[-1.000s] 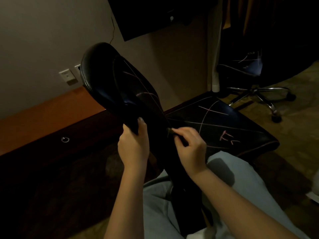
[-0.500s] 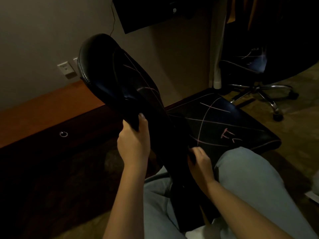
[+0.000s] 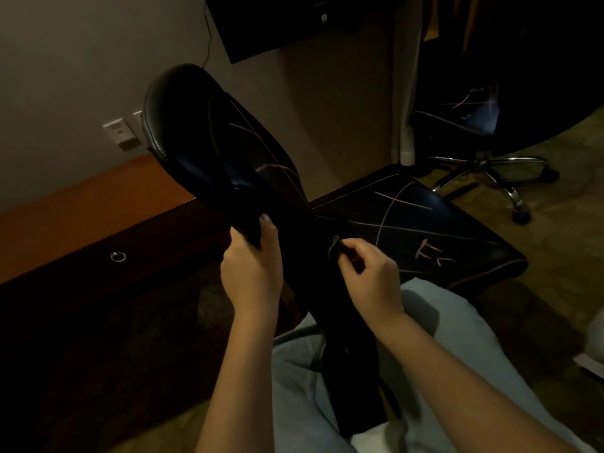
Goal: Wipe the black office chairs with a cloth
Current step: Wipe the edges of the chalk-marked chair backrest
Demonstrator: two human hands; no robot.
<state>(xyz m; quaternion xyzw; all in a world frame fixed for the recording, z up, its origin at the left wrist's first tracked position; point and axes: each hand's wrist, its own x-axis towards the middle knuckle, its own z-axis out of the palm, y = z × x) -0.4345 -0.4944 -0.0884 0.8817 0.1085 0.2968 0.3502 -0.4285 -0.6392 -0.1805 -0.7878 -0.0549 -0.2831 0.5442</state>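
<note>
A black office chair lies tipped toward me, its backrest (image 3: 202, 138) raised at the upper left and its seat (image 3: 408, 220) to the right; both carry pale chalk-like lines. My left hand (image 3: 251, 269) grips the backrest's lower left edge. My right hand (image 3: 369, 279) pinches a small dark cloth (image 3: 336, 246) against the backrest's right edge. The dim light hides most of the cloth. A second black office chair (image 3: 467, 116) with similar marks stands at the far right on a chrome wheeled base.
A low wooden shelf (image 3: 81, 207) with a dark drawer front and ring pull (image 3: 117, 256) runs along the wall at left. Wall sockets (image 3: 121, 134) sit above it. A dark screen (image 3: 277, 24) hangs at the top. My pale trouser legs (image 3: 457, 338) fill the lower right.
My right hand, which had slid down the backrest's right edge half a second ago, has come back up to its earlier height. My left hand keeps its grip.
</note>
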